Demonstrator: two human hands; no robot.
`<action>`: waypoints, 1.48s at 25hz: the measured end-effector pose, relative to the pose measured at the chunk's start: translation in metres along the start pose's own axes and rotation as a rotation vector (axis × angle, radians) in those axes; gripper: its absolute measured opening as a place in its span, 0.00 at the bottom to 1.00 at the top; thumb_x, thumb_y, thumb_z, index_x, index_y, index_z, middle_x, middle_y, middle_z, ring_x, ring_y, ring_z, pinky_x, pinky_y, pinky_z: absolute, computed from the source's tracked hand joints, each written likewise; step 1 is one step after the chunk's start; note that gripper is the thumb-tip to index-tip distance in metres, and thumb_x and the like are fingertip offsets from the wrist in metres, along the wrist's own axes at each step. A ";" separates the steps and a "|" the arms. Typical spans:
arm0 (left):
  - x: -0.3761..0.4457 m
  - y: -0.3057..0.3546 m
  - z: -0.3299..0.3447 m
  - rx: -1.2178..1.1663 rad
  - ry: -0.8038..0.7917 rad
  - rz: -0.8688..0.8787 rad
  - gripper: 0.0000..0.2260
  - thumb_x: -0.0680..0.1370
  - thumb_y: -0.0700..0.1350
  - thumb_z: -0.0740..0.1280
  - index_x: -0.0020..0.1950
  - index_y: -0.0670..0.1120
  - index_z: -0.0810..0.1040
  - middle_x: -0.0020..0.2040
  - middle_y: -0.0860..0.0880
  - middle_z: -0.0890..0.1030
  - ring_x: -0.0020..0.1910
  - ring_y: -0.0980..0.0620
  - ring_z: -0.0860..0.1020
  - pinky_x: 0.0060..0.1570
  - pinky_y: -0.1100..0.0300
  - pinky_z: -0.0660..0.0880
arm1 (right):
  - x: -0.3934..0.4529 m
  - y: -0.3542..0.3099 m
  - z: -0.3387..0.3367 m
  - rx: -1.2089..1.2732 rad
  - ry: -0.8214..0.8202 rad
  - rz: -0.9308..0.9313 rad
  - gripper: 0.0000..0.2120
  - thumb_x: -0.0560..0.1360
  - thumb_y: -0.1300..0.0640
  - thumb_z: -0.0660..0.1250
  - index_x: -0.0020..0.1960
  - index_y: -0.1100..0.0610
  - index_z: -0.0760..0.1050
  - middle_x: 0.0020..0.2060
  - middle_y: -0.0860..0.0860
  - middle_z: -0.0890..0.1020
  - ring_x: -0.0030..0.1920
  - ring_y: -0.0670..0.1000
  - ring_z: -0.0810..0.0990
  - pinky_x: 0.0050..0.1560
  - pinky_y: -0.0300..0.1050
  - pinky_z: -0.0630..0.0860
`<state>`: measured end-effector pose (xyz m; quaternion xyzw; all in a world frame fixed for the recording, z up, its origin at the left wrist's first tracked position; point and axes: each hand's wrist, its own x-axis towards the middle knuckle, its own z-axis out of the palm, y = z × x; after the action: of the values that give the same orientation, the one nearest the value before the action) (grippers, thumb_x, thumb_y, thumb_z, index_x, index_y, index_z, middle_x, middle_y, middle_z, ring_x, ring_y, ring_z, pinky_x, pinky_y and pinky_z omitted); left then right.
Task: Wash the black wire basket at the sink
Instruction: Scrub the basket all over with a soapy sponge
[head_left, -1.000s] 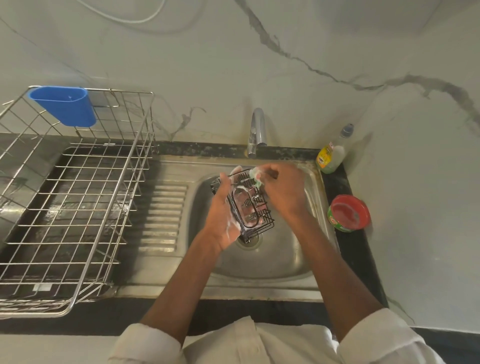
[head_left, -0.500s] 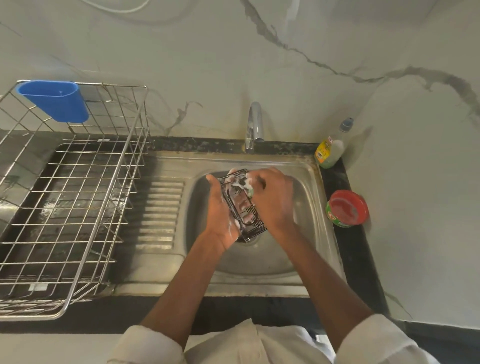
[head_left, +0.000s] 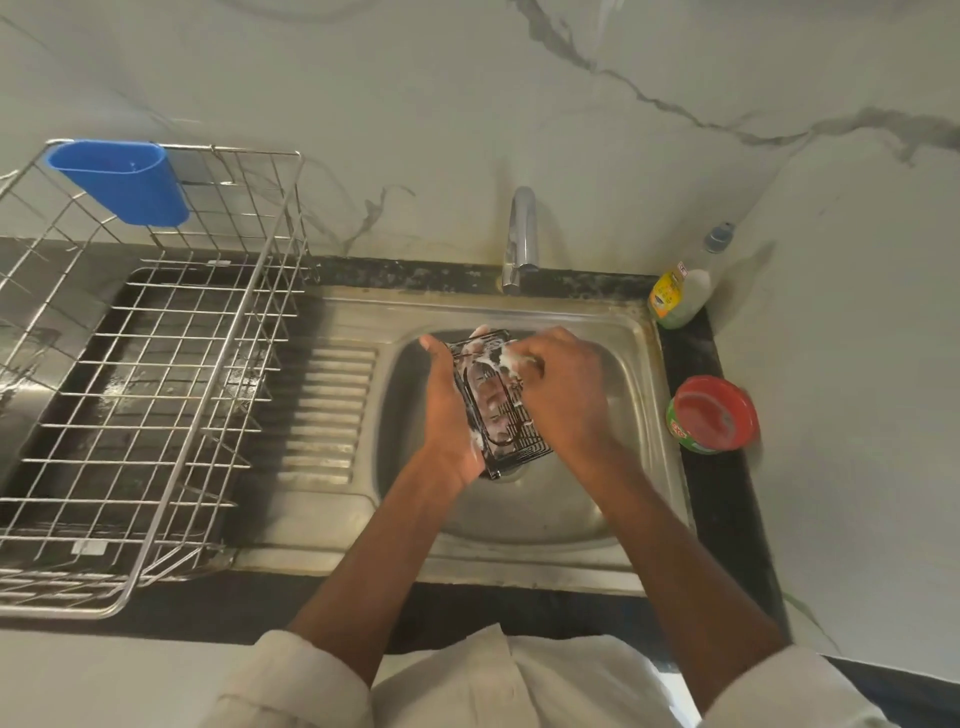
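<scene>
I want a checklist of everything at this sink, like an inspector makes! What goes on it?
Surface: stainless steel sink set in a black counter, draining ribs on its left.
Job's things: black wire basket, soapy, held over the bowl.
Clutter: silver wire dish rack with blue plastic cup; clear soap bottle; round red-lidded tub.
Hands: left hand grips the basket; right hand scrubs it.
Cables: nothing seen.
Surroundings: chrome tap, marbled white wall.

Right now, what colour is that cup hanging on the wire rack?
Blue. The cup hangs on the rack's back corner, shown in the head view.
</scene>
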<state>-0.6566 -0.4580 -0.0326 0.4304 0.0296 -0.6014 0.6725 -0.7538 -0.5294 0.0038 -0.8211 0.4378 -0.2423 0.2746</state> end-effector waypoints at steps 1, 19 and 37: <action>-0.001 0.002 -0.003 -0.026 0.014 0.010 0.48 0.76 0.81 0.50 0.74 0.45 0.80 0.68 0.36 0.83 0.63 0.37 0.84 0.57 0.43 0.83 | -0.009 0.002 0.000 -0.036 -0.009 0.010 0.12 0.78 0.67 0.69 0.57 0.56 0.86 0.51 0.51 0.85 0.46 0.44 0.78 0.49 0.19 0.65; -0.010 0.030 -0.002 -0.327 0.097 0.073 0.31 0.83 0.70 0.55 0.71 0.50 0.80 0.64 0.40 0.82 0.59 0.40 0.80 0.77 0.39 0.67 | -0.059 -0.011 -0.004 0.035 0.098 0.086 0.17 0.77 0.70 0.69 0.62 0.55 0.84 0.53 0.52 0.83 0.48 0.51 0.83 0.45 0.36 0.74; -0.010 0.006 -0.007 0.362 -0.074 0.112 0.39 0.80 0.75 0.51 0.82 0.53 0.70 0.70 0.40 0.83 0.66 0.38 0.83 0.56 0.43 0.84 | -0.031 -0.001 0.002 0.695 0.106 0.579 0.08 0.84 0.60 0.65 0.51 0.49 0.80 0.47 0.49 0.87 0.49 0.52 0.87 0.54 0.57 0.84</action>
<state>-0.6507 -0.4470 -0.0280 0.5230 -0.1279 -0.5740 0.6170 -0.7673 -0.5022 -0.0013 -0.5106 0.5555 -0.3296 0.5674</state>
